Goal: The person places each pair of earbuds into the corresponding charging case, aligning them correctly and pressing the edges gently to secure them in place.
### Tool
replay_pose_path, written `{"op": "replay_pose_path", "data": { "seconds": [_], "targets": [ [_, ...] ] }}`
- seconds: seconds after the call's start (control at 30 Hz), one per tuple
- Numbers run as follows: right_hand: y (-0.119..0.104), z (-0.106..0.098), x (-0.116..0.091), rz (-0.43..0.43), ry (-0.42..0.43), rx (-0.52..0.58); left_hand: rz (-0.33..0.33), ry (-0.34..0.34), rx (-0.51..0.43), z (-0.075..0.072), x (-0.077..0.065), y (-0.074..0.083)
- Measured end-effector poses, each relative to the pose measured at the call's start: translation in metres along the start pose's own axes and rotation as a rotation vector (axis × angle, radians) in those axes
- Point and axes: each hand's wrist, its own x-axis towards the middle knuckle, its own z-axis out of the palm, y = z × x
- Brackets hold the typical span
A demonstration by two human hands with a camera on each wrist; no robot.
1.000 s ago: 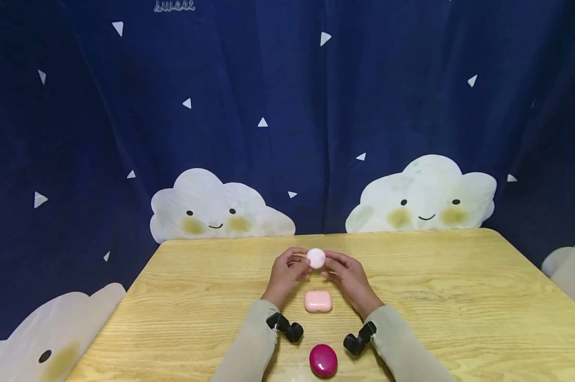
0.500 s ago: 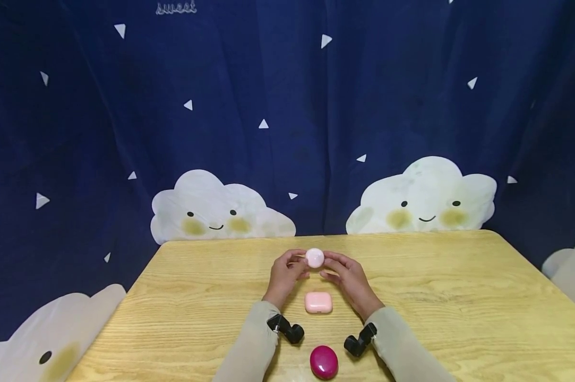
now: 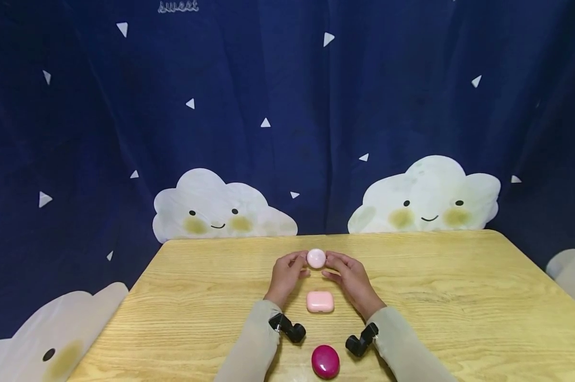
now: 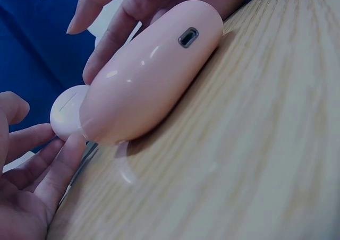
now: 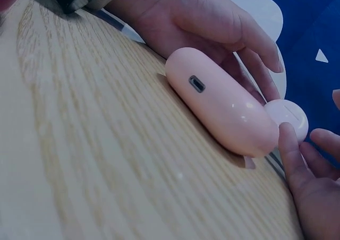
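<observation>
A small, round, pale pink case is near the far part of the table, between the fingertips of both hands. The left hand pinches its left edge; thumb and finger show against the case in the right wrist view. The right hand holds the opposite edge with its fingertips. Nearer the person, a glossy pink earbud charging case lies on the table between the wrists. In the left wrist view, this earbud case shows its charging port and hides part of the round case.
An oval magenta case lies close to the front, between the sleeves. Black wrist cameras jut inward from both cuffs. Behind the wooden table hangs a dark blue curtain with clouds.
The view shifts slightly. Around the round case the fingers adjust a little, and the left thumb draws toward its edge. The pink and magenta cases stay in place.
</observation>
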Motion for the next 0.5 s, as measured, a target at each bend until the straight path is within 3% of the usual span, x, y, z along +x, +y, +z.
{"op": "replay_pose_path", "data": {
  "seconds": [0.5],
  "targets": [
    [0.0059,-0.0008,0.0006,-0.029,0.013,-0.015,0.008,-0.003,0.024,-0.0002,-0.0013,-0.0012]
  ]
}}
